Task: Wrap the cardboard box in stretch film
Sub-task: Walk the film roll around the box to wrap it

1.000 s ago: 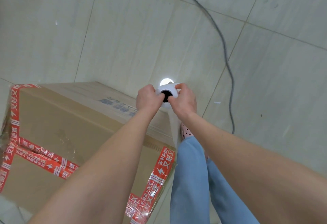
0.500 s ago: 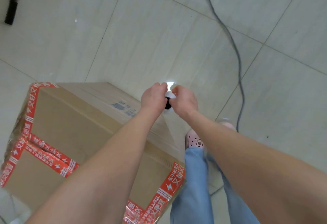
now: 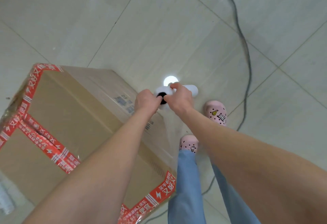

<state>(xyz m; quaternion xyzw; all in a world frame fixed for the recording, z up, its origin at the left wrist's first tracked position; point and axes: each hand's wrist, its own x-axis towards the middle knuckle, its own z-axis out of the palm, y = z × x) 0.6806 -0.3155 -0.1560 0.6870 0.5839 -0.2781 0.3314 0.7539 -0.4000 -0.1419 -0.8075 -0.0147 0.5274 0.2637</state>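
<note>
the fingers (image 3: pixel 174 86) of the right hand (image 3: pixel 179 99) curl round the white stretch film roll (image 3: pixel 192 90), and the left hand (image 3: pixel 146 100) grips its near end at the dark core. the roll is held above the floor (image 3: pixel 159 29), just beside the far right corner of the cardboard box (image 3: pixel 74 110). clear film (image 3: pixel 166 131) runs from the roll down along the box side.

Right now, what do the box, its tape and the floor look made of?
Box: brown cardboard, matte, with printed marks on its side.
Tape: red printed plastic, probably; glossy and wrinkled.
Floor: pale tile, likely glazed; grout lines and a bright lamp reflection.
</note>
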